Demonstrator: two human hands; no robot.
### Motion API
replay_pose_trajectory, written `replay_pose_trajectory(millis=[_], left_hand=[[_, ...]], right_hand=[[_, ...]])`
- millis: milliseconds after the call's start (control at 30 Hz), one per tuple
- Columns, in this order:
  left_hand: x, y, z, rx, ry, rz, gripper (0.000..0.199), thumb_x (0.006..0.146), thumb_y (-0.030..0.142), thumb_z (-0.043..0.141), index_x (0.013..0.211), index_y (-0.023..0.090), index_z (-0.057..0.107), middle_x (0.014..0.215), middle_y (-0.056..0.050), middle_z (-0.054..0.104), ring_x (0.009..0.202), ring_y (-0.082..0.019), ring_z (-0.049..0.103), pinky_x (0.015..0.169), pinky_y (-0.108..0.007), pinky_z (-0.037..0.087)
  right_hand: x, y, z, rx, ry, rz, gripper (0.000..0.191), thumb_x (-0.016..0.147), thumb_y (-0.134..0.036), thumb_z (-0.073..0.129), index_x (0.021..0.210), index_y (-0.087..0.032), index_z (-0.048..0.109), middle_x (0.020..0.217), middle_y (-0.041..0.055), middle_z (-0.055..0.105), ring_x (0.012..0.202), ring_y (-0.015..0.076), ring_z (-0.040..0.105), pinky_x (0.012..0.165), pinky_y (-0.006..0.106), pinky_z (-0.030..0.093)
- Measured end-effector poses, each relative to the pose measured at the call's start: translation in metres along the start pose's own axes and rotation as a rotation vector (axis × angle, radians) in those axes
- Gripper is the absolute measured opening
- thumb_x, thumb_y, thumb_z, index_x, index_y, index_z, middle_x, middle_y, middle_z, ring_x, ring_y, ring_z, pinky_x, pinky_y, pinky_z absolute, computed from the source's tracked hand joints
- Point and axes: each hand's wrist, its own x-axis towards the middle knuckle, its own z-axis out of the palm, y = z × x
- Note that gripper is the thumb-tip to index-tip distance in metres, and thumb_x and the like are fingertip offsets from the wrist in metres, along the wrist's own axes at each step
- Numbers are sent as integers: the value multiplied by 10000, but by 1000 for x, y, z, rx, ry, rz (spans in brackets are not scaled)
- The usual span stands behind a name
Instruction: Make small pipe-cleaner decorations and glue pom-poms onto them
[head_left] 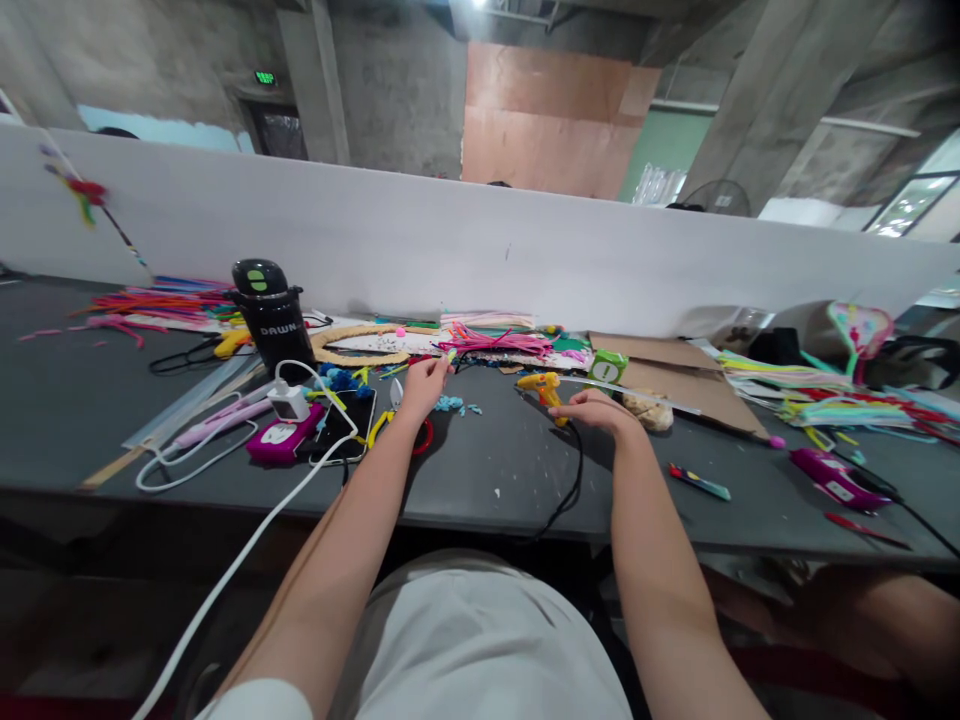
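My left hand (pixel 424 388) is closed in a pinch over the middle of the table, with a small yellow-green piece (pixel 451 355) at its fingertips; its exact kind is too small to tell. My right hand (pixel 591 408) grips the handle of a yellow hot glue gun (pixel 541 382), whose nozzle points left. A long clear glue stick (pixel 645 391) runs out of its back to the right, and a black cord hangs from the handle. Scissors (pixel 421 437) with red and yellow handles lie partly hidden behind my left forearm. Blue fuzzy scraps (pixel 450 404) sit by my left hand.
At left stand a black bottle (pixel 274 325), a purple power strip (pixel 283 440) with a white charger, and a phone (pixel 341 428). Pink pipe cleaners (pixel 502 342) lie at the back. Rightward are cardboard (pixel 701 395), a utility knife (pixel 699 482) and another purple strip (pixel 836 480). A person's arm shows lower right.
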Motion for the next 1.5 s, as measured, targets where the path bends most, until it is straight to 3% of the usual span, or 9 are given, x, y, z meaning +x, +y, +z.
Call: replay_pose_trajectory(millis=[133,233,300,433,600,833,1033,1233,1500], left_hand=[[1,0,0,-5,9,-4,421,855,504,452,753,137,633,522,21,456,475,-101,380,487,-234,306],[0,-1,1,-1,7,-2,435,854,519,446,751,140,634,525,20,466,479,-104,389,492,-239,315],[0,-2,2,18,-9,10,447,848,537,446,742,144,631,523,20,472,484,-108,401,495,-240,319],[-1,-4,5,104,-34,62,464,849,553,440,740,150,643,526,21,478,509,-113,429,512,-241,325],[-2,-7,8,232,-58,138,457,875,525,422,742,153,652,529,21,488,550,-128,459,544,-249,341],[-2,-11,13,317,-96,180,431,897,479,422,730,152,648,598,-1,569,596,-144,498,591,-271,361],[-11,-10,22,337,-163,184,440,899,473,406,650,166,599,617,-22,615,594,-145,513,607,-267,355],[-14,-11,27,317,-178,170,438,903,489,394,707,167,618,662,-31,652,612,-148,543,620,-265,369],[-16,-15,36,227,-227,146,378,900,492,408,798,174,584,694,-15,638,631,-143,543,634,-256,390]], right_hand=[[-20,-22,4,119,-346,-195,445,700,-551,688,583,-144,552,493,-33,474,430,57,347,424,215,241],[-13,-47,31,156,-475,-307,361,706,-477,704,826,-137,674,639,-3,604,487,74,446,465,207,342],[2,-63,55,129,-403,-383,338,738,-410,686,962,-156,684,766,23,663,570,99,531,514,210,399],[37,-83,96,-94,-70,-528,164,774,-255,665,900,-156,696,826,47,680,709,131,575,652,231,430],[62,-94,118,-303,34,-563,104,776,-251,678,818,-158,694,771,49,657,680,138,547,631,236,381],[62,-100,120,-290,43,-538,60,784,-166,603,745,-139,639,733,36,635,648,119,502,605,230,352],[45,-87,108,55,23,-564,163,799,-283,586,827,-136,653,710,24,650,629,123,544,609,236,422],[27,-79,113,322,47,-549,243,753,-302,624,911,-135,703,806,60,706,697,152,622,709,284,496],[20,-82,117,300,188,-563,268,816,-385,558,825,-144,673,686,36,659,617,135,567,630,253,463]])
